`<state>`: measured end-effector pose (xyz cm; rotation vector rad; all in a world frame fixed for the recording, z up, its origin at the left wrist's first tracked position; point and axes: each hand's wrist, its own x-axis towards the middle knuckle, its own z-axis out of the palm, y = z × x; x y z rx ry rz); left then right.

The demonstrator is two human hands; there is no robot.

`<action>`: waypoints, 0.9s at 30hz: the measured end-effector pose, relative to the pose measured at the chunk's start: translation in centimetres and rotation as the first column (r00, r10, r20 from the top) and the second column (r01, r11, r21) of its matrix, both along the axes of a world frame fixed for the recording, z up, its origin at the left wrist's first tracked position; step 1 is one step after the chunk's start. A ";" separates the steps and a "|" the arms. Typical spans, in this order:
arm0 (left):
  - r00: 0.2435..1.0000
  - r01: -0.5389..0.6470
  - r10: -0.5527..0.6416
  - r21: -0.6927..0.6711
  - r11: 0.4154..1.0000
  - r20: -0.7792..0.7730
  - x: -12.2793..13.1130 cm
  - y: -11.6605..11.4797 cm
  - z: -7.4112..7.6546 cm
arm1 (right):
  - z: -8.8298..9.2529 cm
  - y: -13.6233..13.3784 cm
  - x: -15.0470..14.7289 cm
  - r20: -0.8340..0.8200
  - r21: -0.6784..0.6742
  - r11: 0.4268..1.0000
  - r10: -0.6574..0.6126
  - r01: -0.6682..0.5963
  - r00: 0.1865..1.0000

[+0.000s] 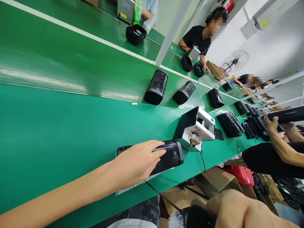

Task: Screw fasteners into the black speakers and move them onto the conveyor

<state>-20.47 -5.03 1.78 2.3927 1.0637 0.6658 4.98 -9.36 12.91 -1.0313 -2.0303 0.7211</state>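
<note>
My left hand [140, 160] lies across a black speaker [174, 153], its fingers spread over the perforated front and holding it against the table. Beneath the speaker is a sheet that looks like bubble wrap [125, 190]. Low at the right, close to the camera, my right hand [235, 210] is curled round a black object [200, 217], mostly hidden and blurred, so its kind cannot be told. A dark cord [163, 198] runs from near the speaker toward that object. Just beyond the speaker stands a black-and-white machine [197, 128] with a metal fitting on its front.
Several black speakers [156, 87] stand along the green bench [71, 126] past the machine. A white post [172, 31] rises at the back. Co-workers sit opposite; another person's hands [273, 125] lift a black speaker [287, 114] at right. Cardboard boxes [218, 179] lie below the bench edge.
</note>
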 end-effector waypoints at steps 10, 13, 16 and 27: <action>0.996 0.003 0.003 -0.064 0.998 0.094 0.4 0.1 0.4 | 0.0 3.3 -1.4 -0.045 0.112 0.969 0.228 -0.222 0.973; 0.996 0.009 -0.002 -0.079 0.997 0.089 0.4 0.1 0.6 | 0.5 4.5 -0.8 -0.043 0.109 0.925 0.371 -0.364 0.928; 0.995 0.010 -0.002 -0.085 0.996 0.096 0.5 0.0 0.5 | 0.3 4.3 -1.6 -0.039 0.074 0.849 0.527 -0.523 0.849; 1.000 0.021 -0.020 -0.073 0.997 0.020 0.8 -0.3 1.1 | -4.7 1.3 -5.6 -0.178 -0.157 0.858 0.462 -0.489 0.869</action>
